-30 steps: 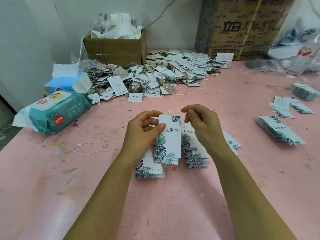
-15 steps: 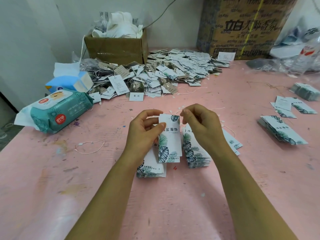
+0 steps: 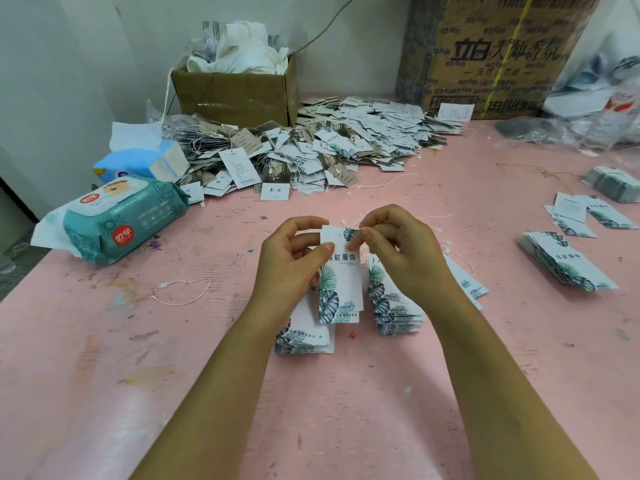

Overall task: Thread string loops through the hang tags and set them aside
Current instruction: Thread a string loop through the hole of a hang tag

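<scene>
My left hand [image 3: 291, 268] grips a small bunch of white hang tags [image 3: 341, 275] with green leaf print, held upright above the pink table [image 3: 104, 358]. At the tags' top right corner, the fingertips of my right hand [image 3: 398, 251] pinch a thin string loop [image 3: 353, 223]. One stack of the same tags [image 3: 391, 306] lies under my right hand, and another tag stack [image 3: 304, 337] sits below my left hand. A loose string loop [image 3: 183, 292] lies on the table to the left.
A big heap of strung tags [image 3: 311, 150] lies at the back, in front of a small cardboard box [image 3: 235, 95]. A large carton [image 3: 498, 53] stands back right. Wet-wipe packs [image 3: 121, 216] sit at the left edge. More tag stacks [image 3: 568, 261] lie at the right.
My right fingertips have moved down and left onto the tags' top corner. The left hand keeps the tags almost still.
</scene>
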Demonstrator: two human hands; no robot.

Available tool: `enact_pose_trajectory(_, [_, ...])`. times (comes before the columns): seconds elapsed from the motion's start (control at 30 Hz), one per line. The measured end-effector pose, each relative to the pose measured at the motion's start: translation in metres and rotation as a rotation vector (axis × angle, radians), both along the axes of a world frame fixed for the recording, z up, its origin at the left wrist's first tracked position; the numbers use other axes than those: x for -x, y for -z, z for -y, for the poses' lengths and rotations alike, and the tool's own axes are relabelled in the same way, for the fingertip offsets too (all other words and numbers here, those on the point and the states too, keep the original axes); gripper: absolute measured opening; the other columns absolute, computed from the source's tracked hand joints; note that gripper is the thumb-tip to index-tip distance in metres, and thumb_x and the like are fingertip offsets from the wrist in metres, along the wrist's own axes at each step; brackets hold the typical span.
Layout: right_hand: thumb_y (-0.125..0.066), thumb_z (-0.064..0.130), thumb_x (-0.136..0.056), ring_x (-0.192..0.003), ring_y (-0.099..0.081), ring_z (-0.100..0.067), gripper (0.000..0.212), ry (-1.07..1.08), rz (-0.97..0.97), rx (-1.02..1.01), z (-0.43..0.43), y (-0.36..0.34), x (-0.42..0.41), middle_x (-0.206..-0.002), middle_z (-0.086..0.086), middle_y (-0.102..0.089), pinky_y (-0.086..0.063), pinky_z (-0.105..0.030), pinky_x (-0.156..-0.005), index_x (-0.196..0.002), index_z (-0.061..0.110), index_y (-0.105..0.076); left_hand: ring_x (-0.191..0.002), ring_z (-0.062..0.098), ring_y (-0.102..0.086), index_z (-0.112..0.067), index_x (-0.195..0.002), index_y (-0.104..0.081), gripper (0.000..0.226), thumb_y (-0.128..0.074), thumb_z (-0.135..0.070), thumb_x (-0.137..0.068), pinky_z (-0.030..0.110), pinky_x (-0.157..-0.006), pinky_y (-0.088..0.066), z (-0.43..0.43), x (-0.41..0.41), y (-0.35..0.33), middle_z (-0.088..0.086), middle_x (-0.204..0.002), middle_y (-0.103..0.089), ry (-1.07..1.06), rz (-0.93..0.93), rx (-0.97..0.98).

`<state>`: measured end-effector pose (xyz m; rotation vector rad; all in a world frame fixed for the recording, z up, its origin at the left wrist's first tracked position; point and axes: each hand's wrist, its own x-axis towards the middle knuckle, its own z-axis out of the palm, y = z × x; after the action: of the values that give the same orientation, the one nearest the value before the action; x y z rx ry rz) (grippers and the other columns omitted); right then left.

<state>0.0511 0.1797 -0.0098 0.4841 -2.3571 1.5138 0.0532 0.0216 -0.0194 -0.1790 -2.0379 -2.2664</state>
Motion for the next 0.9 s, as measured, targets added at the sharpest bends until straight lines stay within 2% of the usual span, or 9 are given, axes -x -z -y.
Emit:
enact_pose_trajectory(0.07, [-0.057,0.007,-0.090,-0.071,-0.064,-0.022,0.024,0.000,-0.002,0.036,0.0003,-0.0007,0.0000,-0.067,0.016,-0.069,-0.050,-0.035,-0.066,-0.081,0.029,-0.054,-0.050,0.001,-0.055,-0.023,-0.091,-0.062,0.030,-0.062,0.005,-0.082,0.013,-0.041,-0.038,0.0000,-0.0003,-0.0002,-0.006,-0.072,-0.072,-0.004,0.004,-0.001])
enact_pose_trajectory(0.13, [-0.061,0.006,-0.087,-0.067,-0.064,-0.007,0.024,-0.014,-0.003,0.098,0.0001,-0.0012,0.0003,-0.064,0.014,-0.068,-0.051,-0.026,-0.065,-0.079,0.028,-0.058,-0.051,0.001,-0.056,-0.024,-0.091,-0.062,0.030,-0.062,0.005,-0.082,0.014,-0.041,-0.038,0.0000,-0.0004,-0.0006,-0.005,-0.072,-0.072,-0.005,0.005,0.003])
enact_pose_trajectory(0.2, [-0.063,0.003,-0.085,-0.064,-0.062,-0.001,0.024,-0.017,-0.002,0.138,0.0002,-0.0016,0.0003,-0.064,0.012,-0.066,-0.051,-0.020,-0.063,-0.079,0.027,-0.062,-0.052,0.002,-0.056,-0.025,-0.090,-0.063,0.030,-0.063,0.004,-0.081,0.014,-0.042,-0.038,-0.0005,-0.0008,-0.0009,-0.003,-0.074,-0.071,-0.005,0.001,0.009])
enact_pose_trajectory(0.3, [-0.064,0.003,-0.084,-0.056,-0.053,-0.002,0.025,0.013,-0.008,0.115,0.0020,-0.0008,0.0003,-0.060,0.008,-0.059,-0.046,-0.019,-0.057,-0.078,0.027,-0.064,-0.052,0.001,-0.056,-0.025,-0.090,-0.063,0.030,-0.063,0.004,-0.082,0.014,-0.041,-0.038,-0.0013,-0.0016,-0.0015,-0.003,-0.075,-0.071,-0.009,-0.007,0.010])
enact_pose_trajectory(0.47, [-0.067,0.008,-0.083,-0.044,-0.026,-0.006,0.024,0.078,-0.054,0.065,0.0042,-0.0018,-0.0004,-0.042,0.010,-0.029,-0.025,-0.013,-0.048,-0.075,0.030,-0.063,-0.053,0.003,-0.056,-0.025,-0.090,-0.063,0.029,-0.064,0.002,-0.082,0.014,-0.042,-0.038,-0.0009,-0.0020,-0.0016,0.001,-0.078,-0.071,-0.009,-0.010,0.010])
enact_pose_trajectory(0.6, [-0.068,0.011,-0.083,-0.045,-0.032,-0.007,0.014,0.130,-0.065,-0.015,0.0041,-0.0016,-0.0018,-0.042,0.012,-0.036,-0.025,-0.015,-0.049,-0.077,0.023,-0.067,-0.054,0.002,-0.056,-0.026,-0.090,-0.063,0.029,-0.064,0.002,-0.082,0.014,-0.042,-0.038,-0.0022,-0.0022,-0.0013,0.001,-0.077,-0.070,-0.003,-0.016,0.015])
enact_pose_trajectory(0.7, [-0.067,0.009,-0.082,-0.056,-0.042,-0.001,0.004,0.174,-0.129,-0.180,0.0058,-0.0022,-0.0027,-0.058,0.018,-0.046,-0.029,-0.015,-0.056,-0.082,0.011,-0.070,-0.053,0.003,-0.056,-0.026,-0.090,-0.063,0.030,-0.064,0.003,-0.081,0.013,-0.044,-0.039,-0.0030,-0.0024,-0.0015,-0.001,-0.077,-0.071,-0.013,-0.030,0.017])
enact_pose_trajectory(0.8, [-0.065,0.009,-0.082,-0.064,-0.041,-0.005,0.005,0.196,-0.149,-0.254,0.0078,-0.0024,-0.0027,-0.068,0.005,-0.049,-0.032,-0.027,-0.062,-0.083,0.009,-0.070,-0.053,0.004,-0.054,-0.027,-0.090,-0.064,0.030,-0.065,0.002,-0.081,0.013,-0.045,-0.039,-0.0026,-0.0024,-0.0015,0.003,-0.081,-0.071,-0.020,-0.048,0.023])
enact_pose_trajectory(0.9, [-0.065,0.008,-0.081,-0.069,-0.041,-0.014,0.004,0.235,-0.189,-0.280,0.0093,-0.0027,-0.0039,-0.070,0.002,-0.048,-0.031,-0.027,-0.064,-0.082,0.008,-0.069,-0.062,0.013,-0.056,-0.028,-0.089,-0.064,0.030,-0.067,0.000,-0.080,0.015,-0.048,-0.041,-0.0028,-0.0024,-0.0005,0.006,-0.083,-0.071,-0.013,-0.061,0.032])
